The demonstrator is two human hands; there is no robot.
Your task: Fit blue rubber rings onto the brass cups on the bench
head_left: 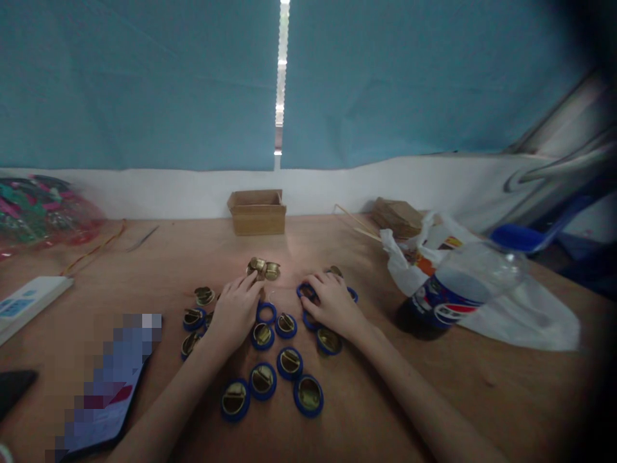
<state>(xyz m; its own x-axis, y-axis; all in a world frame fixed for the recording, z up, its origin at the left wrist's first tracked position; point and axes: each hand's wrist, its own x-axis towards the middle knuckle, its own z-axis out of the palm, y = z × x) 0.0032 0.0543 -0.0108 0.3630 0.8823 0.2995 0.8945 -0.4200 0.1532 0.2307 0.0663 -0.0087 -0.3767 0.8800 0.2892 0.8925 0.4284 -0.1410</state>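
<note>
Several round brass parts in blue rings (263, 381) lie on the wooden table (482, 386) in front of me. A small pile of bare brass parts (264, 268) sits just beyond my hands. My left hand (236, 310) reaches toward that pile, fingers curled with the tips touching a brass part. An empty blue ring (266, 312) lies by its thumb. My right hand (331, 303) rests palm down over blue rings, fingers bent and pressing on one at its fingertips (305, 290).
A small open cardboard box (257, 211) stands at the back of the table. A cola bottle (457, 292) lies on a white plastic bag (530, 315) at the right. A power strip (26, 301) and a phone (108, 392) lie at the left.
</note>
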